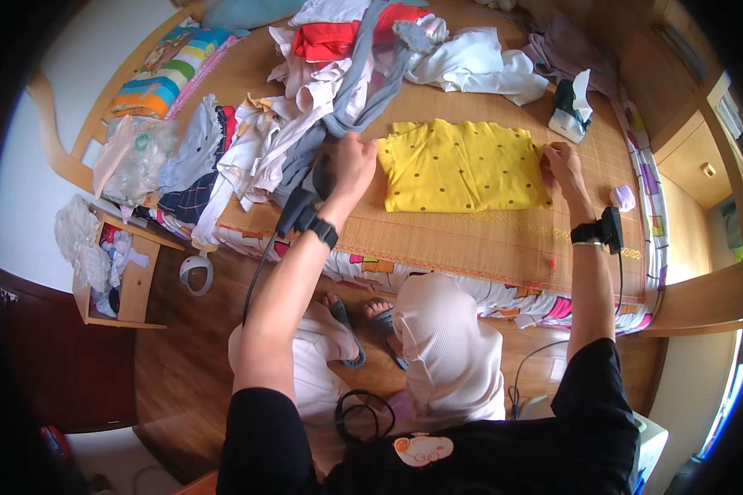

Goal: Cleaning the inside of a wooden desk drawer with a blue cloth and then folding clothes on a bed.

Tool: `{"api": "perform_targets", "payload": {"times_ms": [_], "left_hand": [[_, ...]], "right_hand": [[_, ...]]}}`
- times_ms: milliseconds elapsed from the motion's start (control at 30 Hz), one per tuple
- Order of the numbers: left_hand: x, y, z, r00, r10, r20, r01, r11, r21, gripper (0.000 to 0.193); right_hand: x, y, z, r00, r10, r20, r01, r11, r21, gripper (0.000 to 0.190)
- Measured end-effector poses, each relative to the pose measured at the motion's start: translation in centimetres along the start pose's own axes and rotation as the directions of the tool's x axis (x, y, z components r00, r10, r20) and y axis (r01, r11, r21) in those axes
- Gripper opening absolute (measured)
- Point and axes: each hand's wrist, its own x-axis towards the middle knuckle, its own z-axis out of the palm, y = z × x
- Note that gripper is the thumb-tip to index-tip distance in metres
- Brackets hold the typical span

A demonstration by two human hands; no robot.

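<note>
A yellow garment with dark dots (464,167) lies spread flat, roughly a rectangle, on the woven mat (433,241) of a bed. Its far edge is wavy and its near edge fairly straight. At its upper left corner, my left hand (354,164) pinches the cloth between thumb and fingers. My right hand (564,164) holds the right edge near the upper corner, its fingers curled so the fingertips are partly hidden. Both wrists wear black straps with small devices and cables.
Rumpled clothes (309,105) are heaped left and behind, including a red garment (325,42) and a white one (470,65). A tissue pack (571,111) and a small pale purple item (623,198) lie to the right. An open drawer (137,272) with cloth stands at left.
</note>
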Motion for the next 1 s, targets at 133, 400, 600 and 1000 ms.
{"api": "perform_targets", "payload": {"times_ms": [133,400,600,1000], "left_hand": [[-5.9,4.7,-1.5,0.815,0.569,0.108,-0.57,0.754,0.326,0.053],[-9.1,5.3,-0.1,0.56,0.533,0.634,-0.808,0.52,0.277,0.064],[-6.4,7.4,2.9,0.672,0.58,0.461,-0.741,0.534,0.408,0.062],[-7.9,2.5,1.9,0.715,0.411,0.565,-0.687,0.56,0.463,0.073]], "right_hand": [[-5.6,-2.9,-0.2,0.989,0.128,-0.076,-0.139,0.978,-0.156,0.051],[-12.0,-9.4,4.6,0.797,-0.604,-0.023,0.414,0.573,-0.708,0.058],[-8.8,-6.8,7.5,0.876,-0.434,0.209,0.431,0.514,-0.741,0.052],[-12.2,-3.0,4.4,0.808,-0.568,0.158,0.511,0.54,-0.669,0.045]]}}
